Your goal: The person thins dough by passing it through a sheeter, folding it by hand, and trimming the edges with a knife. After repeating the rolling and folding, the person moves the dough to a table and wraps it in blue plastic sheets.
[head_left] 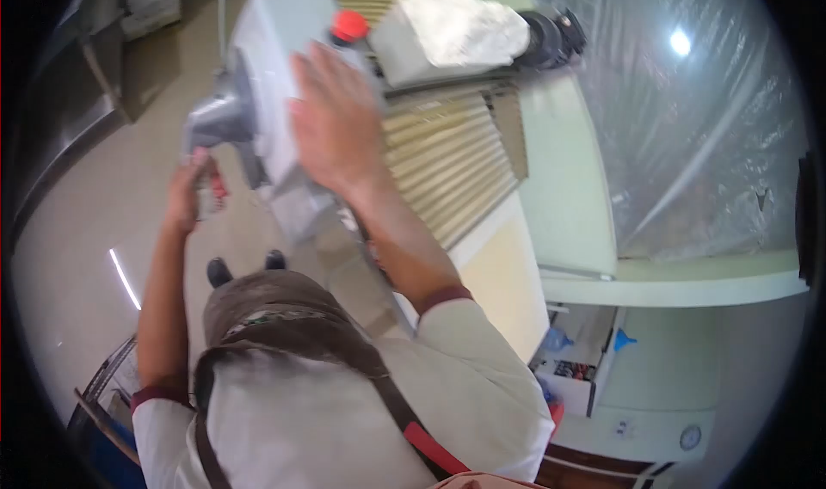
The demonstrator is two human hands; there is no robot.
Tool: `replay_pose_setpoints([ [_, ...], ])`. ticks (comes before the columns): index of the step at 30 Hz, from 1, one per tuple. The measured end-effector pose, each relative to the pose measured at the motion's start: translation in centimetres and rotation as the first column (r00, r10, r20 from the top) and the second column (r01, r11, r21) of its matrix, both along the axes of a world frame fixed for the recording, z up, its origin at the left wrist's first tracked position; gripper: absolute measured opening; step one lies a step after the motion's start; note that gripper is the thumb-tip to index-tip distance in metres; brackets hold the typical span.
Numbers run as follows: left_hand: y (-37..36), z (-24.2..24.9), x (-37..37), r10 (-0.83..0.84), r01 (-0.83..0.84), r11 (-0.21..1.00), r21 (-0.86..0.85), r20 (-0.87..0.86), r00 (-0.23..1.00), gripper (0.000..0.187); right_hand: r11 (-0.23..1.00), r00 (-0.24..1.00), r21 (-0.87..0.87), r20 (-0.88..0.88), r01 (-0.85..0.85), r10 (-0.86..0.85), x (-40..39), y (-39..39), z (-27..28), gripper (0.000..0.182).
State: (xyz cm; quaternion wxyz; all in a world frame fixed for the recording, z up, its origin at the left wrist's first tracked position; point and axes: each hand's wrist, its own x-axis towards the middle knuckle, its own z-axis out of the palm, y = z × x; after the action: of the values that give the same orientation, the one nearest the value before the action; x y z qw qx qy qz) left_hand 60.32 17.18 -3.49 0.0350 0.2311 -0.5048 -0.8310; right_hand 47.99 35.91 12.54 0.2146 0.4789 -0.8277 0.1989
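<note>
My right hand point(337, 123) lies with its fingers apart against the side of a grey machine housing point(288, 67), blurred by motion. A round red knob point(348, 26) sits close above its fingertips. Lower on the left, my left hand point(196, 188) is closed around a small red and whitish item point(215, 190), too blurred to name. Just above that hand, a shiny metal spout point(222, 115) sticks out from the machine's left side.
Behind the machine, a crumpled white covering point(469, 31) lies over a grey box-shaped unit. A ribbed tan surface point(447, 166) stretches to the right. Clear plastic sheeting point(688, 119) hangs at the upper right. Glossy floor point(86, 239) shows at left.
</note>
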Motion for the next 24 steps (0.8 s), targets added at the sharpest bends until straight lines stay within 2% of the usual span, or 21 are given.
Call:
replay_pose_setpoints([
  [3, 0.9, 0.0, -0.2, 0.052, -0.051, 0.998, 0.046, -0.022, 0.998, 0.049, 0.997, 0.997, -0.016, 0.013, -0.076, 0.076, -0.8, -0.1, 0.6, 0.047],
  [7, 1.0, 0.6, 0.2, 0.06, -0.061, 0.998, -0.006, -0.017, 0.998, 0.051, 0.988, 0.988, -0.018, 0.013, -0.153, 0.154, -1.8, -1.1, 0.1, 0.048],
  [10, 0.7, 0.8, 0.1, 0.04, -0.04, 0.999, -0.031, -0.009, 0.999, 0.052, 0.979, 0.978, 0.074, 0.093, -0.192, 0.185, -2.8, -2.5, 0.9, 0.05],
  [13, 0.6, -0.3, 0.4, 0.074, -0.079, 0.989, -0.121, -0.044, 0.996, 0.052, 0.967, 0.985, 0.187, 0.039, -0.172, 0.168, -5.6, -5.3, 0.2, 0.051],
  [15, 0.8, -0.3, 1.0, 0.068, -0.084, 0.989, -0.123, -0.129, 0.989, 0.048, 0.961, 0.981, 0.211, 0.114, -0.178, 0.157, -7.1, -7.4, 1.0, 0.053],
  [17, 0.9, -0.3, 0.8, 0.121, -0.123, 0.992, -0.04, -0.058, 0.991, 0.046, 0.951, 0.99, 0.273, 0.042, -0.143, 0.137, -9.6, -10.0, 0.4, 0.054],
  [19, 0.5, 0.5, 0.7, 0.07, -0.071, 0.997, -0.019, -0.045, 0.997, 0.044, 0.882, 0.989, 0.47, 0.107, 0.042, -0.104, -9.3, -12.7, 2.8, 0.052],
  [21, 0.6, 0.5, 0.5, 0.07, -0.07, 0.997, -0.02, -0.007, 0.998, 0.044, 0.793, 0.947, 0.609, 0.246, 0.016, -0.208, -13.1, -15.4, 2.1, 0.05],
  [24, 0.0, 1.7, 0.5, 0.027, -0.026, 0.999, -0.032, 0.035, 0.999, 0.044, 0.677, 0.82, 0.736, 0.381, 0.01, -0.426, -16.8, -18.3, 2.0, 0.041],
])
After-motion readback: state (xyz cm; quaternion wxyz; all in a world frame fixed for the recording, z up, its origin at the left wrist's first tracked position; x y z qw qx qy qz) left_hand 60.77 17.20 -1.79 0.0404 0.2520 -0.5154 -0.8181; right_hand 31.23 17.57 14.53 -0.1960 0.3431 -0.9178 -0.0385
